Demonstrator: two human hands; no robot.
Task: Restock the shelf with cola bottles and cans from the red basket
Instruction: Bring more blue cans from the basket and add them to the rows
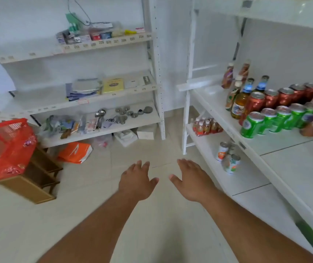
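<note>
The red basket [3, 147] stands at the far left on a wooden stool, with red wrapped items showing inside it. On the right, the white shelf [277, 143] carries a row of red cans [277, 98], a row of green cans [273, 121] in front, and glass bottles [240, 99] at their left end. My left hand [135, 180] and my right hand [190, 180] stretch out side by side over the floor, palms down, fingers straight, holding nothing. Both are well apart from the basket and the shelf.
A wooden stool [36, 179] holds the basket, with an orange bag [75, 151] on the floor beside it. A second white shelf unit [102, 103] with assorted goods stands behind. The lower right shelf holds a pack of small bottles [206, 127] and two cans [228, 157].
</note>
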